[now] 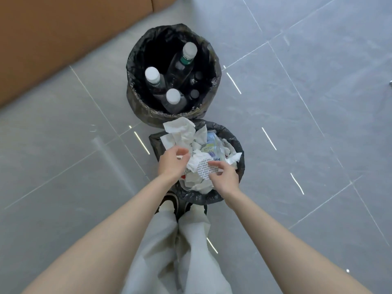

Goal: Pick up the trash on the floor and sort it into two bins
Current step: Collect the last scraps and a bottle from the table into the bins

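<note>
Near bin (238,145), paper waste, overfull.
Your left hand (172,164) and right hand (222,176) hover loosely spread, gripping nothing; a nudge could tip the overhanging tissue (180,129) out.

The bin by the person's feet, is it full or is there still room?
Full. The near bin is heaped with crumpled white paper above its rim; one sheet pokes over the far edge.

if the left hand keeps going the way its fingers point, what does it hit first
Most likely the crumpled white paper heaped in the near black-bagged bin, just beyond the curled fingertips of the left hand. Depth is unclear from above, so it may already be touching.
</note>
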`<state>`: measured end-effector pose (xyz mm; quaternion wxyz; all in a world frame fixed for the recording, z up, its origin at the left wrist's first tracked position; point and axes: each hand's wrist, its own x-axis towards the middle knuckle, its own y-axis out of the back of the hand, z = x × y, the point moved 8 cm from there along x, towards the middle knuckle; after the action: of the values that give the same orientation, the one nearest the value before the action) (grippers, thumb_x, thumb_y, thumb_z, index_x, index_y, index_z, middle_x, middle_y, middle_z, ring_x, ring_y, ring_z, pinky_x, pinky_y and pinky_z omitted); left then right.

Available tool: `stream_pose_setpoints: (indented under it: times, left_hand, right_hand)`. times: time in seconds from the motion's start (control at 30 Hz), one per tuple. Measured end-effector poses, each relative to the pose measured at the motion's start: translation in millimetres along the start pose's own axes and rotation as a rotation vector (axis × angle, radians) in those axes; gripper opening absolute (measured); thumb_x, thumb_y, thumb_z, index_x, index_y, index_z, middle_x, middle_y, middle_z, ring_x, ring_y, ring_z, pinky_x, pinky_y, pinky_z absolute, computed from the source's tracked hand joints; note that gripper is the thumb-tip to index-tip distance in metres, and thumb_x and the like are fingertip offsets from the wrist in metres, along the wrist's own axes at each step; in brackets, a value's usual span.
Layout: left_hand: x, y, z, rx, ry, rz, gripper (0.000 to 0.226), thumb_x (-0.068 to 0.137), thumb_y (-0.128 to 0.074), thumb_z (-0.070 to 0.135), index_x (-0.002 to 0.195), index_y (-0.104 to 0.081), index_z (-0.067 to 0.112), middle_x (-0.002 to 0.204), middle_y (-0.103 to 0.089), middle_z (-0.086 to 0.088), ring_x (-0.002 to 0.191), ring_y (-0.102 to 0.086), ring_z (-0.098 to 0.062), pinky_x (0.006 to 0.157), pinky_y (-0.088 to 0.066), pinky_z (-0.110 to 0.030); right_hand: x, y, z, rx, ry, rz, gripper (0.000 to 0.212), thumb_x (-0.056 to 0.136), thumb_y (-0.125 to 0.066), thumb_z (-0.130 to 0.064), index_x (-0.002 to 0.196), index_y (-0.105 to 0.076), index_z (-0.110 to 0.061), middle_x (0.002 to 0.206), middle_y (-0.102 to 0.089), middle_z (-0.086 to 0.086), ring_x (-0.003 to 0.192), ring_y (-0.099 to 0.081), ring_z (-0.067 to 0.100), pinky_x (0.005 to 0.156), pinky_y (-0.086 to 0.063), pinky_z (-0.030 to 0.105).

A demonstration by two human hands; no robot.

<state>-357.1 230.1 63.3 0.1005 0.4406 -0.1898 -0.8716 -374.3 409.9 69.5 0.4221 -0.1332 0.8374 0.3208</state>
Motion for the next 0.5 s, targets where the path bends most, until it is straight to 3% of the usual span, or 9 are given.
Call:
stream_pose_setpoints:
  times: [0.07, 0.1, 0.17, 0.23, 0.33, 0.5]
  left_hand:
    - [1, -2, -4, 0.056, -0.064, 0.039, 0.025, 0.092, -0.057, 0.023, 0.116, -0.061, 0.018, 0.123, -0.059, 0.002, 0.112, -0.053, -0.017, 0.092, -0.041, -0.027]
    - [-1, 2, -3, 0.073, -0.114, 0.103, 0.026, 0.092, -0.056, 0.021, 0.118, -0.059, 0.021, 0.127, -0.055, 0.003, 0.117, -0.049, -0.017, 0.096, -0.038, -0.027]
    - [-4, 12, 6, 0.113, -0.231, 0.244, 0.035, 0.090, -0.057, 0.016, 0.124, -0.053, 0.023, 0.137, -0.043, 0.003, 0.127, -0.037, -0.018, 0.102, -0.029, -0.025]
    - [2, 16, 13, 0.146, -0.294, 0.288, 0.046, 0.089, -0.058, 0.016, 0.132, -0.046, 0.028, 0.149, -0.028, 0.003, 0.135, -0.023, -0.019, 0.107, -0.025, -0.030]
    - [17, 5, 17, 0.255, -0.329, 0.175, 0.055, 0.092, -0.054, 0.023, 0.142, -0.034, 0.030, 0.157, -0.012, 0.004, 0.144, -0.008, -0.020, 0.114, -0.019, -0.037]
    - [21, -41, 8, 0.463, -0.410, -0.107, 0.057, 0.098, -0.040, 0.031, 0.150, -0.017, 0.019, 0.158, -0.015, 0.001, 0.146, -0.009, -0.017, 0.118, -0.013, -0.036]
  right_hand:
    - [5, 5, 7, -0.055, 0.017, 0.115, 0.030, 0.086, -0.052, -0.008, 0.106, -0.065, -0.026, 0.114, -0.055, -0.001, 0.098, -0.056, 0.017, 0.078, -0.045, 0.021]
    - [6, 9, 10, -0.086, 0.027, 0.171, 0.027, 0.087, -0.052, -0.009, 0.105, -0.064, -0.026, 0.118, -0.054, 0.000, 0.112, -0.049, 0.020, 0.087, -0.039, 0.024]
    - [5, 15, 12, -0.119, 0.071, 0.246, 0.026, 0.087, -0.051, -0.008, 0.104, -0.064, -0.023, 0.121, -0.052, 0.001, 0.119, -0.038, 0.021, 0.088, -0.029, 0.021]
    - [6, 20, 11, -0.120, 0.116, 0.281, 0.024, 0.087, -0.052, -0.008, 0.103, -0.063, -0.022, 0.120, -0.049, 0.001, 0.119, -0.036, 0.021, 0.080, -0.024, 0.016]
    - [11, 20, 13, -0.095, 0.150, 0.269, 0.024, 0.086, -0.052, -0.008, 0.102, -0.061, -0.023, 0.116, -0.045, -0.002, 0.119, -0.037, 0.018, 0.074, -0.024, 0.016]
    - [14, 15, 16, -0.044, 0.191, 0.262, 0.024, 0.086, -0.052, -0.007, 0.100, -0.059, -0.025, 0.111, -0.041, -0.007, 0.116, -0.043, 0.020, 0.086, -0.033, 0.024]
